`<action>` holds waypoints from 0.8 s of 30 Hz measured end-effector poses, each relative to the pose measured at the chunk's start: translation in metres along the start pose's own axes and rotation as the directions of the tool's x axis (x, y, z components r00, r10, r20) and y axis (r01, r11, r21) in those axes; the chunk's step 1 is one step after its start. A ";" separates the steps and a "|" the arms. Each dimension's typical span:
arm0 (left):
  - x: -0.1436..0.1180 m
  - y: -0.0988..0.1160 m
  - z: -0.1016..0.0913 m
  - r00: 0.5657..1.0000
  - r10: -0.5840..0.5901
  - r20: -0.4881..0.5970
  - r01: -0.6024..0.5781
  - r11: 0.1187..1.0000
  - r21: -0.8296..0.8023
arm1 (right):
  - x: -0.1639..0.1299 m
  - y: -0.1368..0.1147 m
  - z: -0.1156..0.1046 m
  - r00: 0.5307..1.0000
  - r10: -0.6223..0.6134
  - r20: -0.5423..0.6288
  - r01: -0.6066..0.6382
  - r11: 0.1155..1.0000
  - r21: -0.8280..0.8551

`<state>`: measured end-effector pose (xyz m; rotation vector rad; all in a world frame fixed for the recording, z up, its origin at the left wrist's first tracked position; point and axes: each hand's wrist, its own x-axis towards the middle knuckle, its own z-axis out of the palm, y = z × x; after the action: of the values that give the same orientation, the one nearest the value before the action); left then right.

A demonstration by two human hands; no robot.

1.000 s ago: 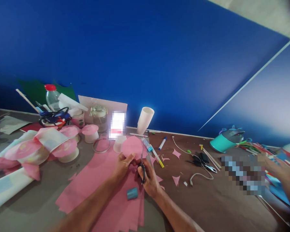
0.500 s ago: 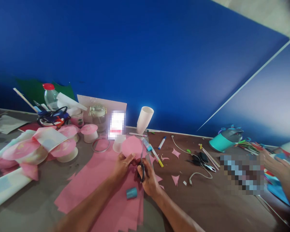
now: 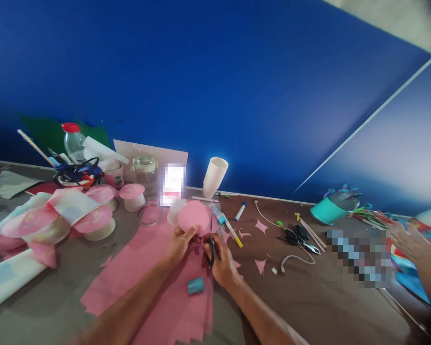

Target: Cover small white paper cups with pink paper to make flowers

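Note:
My left hand (image 3: 181, 243) pinches the lower edge of a round pink paper disc (image 3: 194, 216) between thumb and fingers. Closed around the black handles of a pair of scissors (image 3: 211, 247) is my right hand (image 3: 222, 263), with the blades pointing away from me along the disc's right edge. Under both hands lie several large pink paper sheets (image 3: 129, 282). A small teal cylinder (image 3: 195, 286) rests on these sheets below my hands. Just behind the disc stands a white paper cup (image 3: 175, 213), partly covered by it.
Pink scraps (image 3: 261, 226), markers (image 3: 241, 211) and a white cable (image 3: 301, 262) lie to the right. A stack of white cups (image 3: 215, 176) leans near the blue wall (image 3: 215, 86). Pink-topped cups (image 3: 132, 197) stand left. Another person's hand (image 3: 413, 244) is at far right.
The pink disc and my left hand have shifted slightly left, opening a small gap between disc and scissor blades. The other person's hand at the right has moved a little.

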<state>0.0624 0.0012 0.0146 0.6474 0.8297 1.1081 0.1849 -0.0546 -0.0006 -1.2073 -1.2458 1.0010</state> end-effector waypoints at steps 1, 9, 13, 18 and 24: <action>0.000 0.001 0.000 1.000 0.008 -0.002 -0.008 1.000 0.003 | 0.000 -0.002 -0.001 1.000 0.019 -0.014 -0.019 1.000 0.019; 0.001 0.007 -0.001 0.994 0.099 -0.036 -0.097 0.994 0.047 | -0.003 -0.028 -0.021 0.990 0.053 0.131 -0.071 0.988 0.136; 0.005 0.006 -0.003 0.987 0.150 -0.056 -0.147 0.987 0.066 | -0.003 -0.026 -0.023 0.994 0.025 0.109 -0.042 0.988 0.150; 0.008 0.004 -0.006 0.981 0.181 -0.064 -0.176 0.982 0.074 | -0.001 -0.020 -0.028 0.983 -0.039 0.182 -0.005 0.972 0.234; 0.010 0.004 -0.009 0.973 0.225 -0.050 -0.219 0.970 0.109 | -0.002 -0.022 -0.030 0.938 -0.077 0.338 -0.021 0.960 0.279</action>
<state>0.0552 0.0121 0.0101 0.8104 0.8869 1.2996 0.2126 -0.0629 0.0231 -0.8127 -1.3317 1.3597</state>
